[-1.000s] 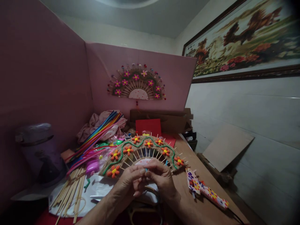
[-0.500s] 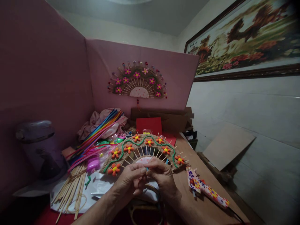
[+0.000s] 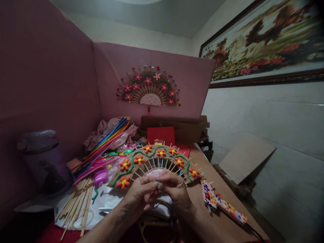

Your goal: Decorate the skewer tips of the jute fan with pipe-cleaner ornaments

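Note:
Both my hands meet fingertip to fingertip in front of a woven fan (image 3: 152,156) with orange flowers and a wavy green strip. Thumb and fingers of my left hand (image 3: 143,192) pinch a small blue piece (image 3: 159,183). My right hand (image 3: 174,189) is closed on the same piece from the other side. Another bit of blue (image 3: 180,173) shows just above my right hand's knuckles. Scissors (image 3: 157,223) with yellowish handles lie below my hands, partly hidden by them.
Wooden sticks (image 3: 76,206) and coloured pipe cleaners (image 3: 108,138) lie at left, near a purple flask (image 3: 47,165). A flower-patterned glue gun (image 3: 222,204) rests at right. A finished-looking fan (image 3: 150,86) hangs behind on a pink panel (image 3: 108,67).

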{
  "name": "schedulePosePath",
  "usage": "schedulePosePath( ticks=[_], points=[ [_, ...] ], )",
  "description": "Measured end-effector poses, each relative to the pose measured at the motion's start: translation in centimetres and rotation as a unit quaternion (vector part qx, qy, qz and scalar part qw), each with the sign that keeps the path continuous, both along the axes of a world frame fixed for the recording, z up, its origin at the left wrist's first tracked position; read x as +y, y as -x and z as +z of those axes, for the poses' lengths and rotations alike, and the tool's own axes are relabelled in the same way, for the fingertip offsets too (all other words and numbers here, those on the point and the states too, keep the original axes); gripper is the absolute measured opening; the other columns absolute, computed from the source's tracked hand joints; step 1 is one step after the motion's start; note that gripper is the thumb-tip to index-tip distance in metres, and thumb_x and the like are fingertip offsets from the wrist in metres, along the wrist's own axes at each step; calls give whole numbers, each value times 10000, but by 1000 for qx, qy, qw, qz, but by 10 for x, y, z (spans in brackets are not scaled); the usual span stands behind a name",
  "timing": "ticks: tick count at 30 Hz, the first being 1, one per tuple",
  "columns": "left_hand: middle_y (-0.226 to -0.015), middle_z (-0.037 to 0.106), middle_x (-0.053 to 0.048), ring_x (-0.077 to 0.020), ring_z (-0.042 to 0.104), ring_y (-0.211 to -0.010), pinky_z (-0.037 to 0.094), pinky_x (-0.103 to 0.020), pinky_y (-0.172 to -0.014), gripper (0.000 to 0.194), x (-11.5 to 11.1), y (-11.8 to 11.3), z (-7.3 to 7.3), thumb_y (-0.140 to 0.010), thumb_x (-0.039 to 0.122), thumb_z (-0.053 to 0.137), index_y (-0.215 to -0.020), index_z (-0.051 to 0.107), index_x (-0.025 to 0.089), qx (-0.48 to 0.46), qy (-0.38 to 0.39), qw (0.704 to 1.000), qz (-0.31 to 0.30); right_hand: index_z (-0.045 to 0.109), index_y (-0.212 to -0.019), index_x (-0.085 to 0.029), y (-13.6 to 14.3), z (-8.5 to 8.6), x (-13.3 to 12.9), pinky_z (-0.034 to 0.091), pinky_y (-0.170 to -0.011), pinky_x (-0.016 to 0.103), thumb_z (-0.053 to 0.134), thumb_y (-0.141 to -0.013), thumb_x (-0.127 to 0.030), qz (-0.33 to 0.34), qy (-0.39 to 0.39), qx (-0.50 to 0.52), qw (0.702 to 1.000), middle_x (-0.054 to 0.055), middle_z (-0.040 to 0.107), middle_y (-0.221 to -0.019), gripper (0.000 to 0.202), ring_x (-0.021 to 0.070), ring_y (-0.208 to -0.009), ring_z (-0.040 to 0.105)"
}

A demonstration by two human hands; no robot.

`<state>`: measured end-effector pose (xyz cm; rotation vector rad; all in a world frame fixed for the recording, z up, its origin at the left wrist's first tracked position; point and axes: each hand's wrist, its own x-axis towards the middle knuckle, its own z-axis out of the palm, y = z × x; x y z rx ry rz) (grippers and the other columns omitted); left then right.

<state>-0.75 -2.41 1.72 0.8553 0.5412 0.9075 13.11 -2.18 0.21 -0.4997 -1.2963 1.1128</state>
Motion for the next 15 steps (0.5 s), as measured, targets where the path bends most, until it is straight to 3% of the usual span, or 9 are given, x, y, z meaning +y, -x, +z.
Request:
schedulePosePath(
  ticks=[15],
  points=[
    [-478, 469, 28, -14, 322, -314, 186, -145, -292, 258, -1, -1, 2, -622, 304, 761, -694, 618, 102, 6, 8, 1000, -4, 740, -766, -285, 3, 1, -2, 523, -765, 312, 776, -641, -270, 10, 5, 27, 1000, 12, 657, -836, 131, 172, -831, 621]
  ],
)
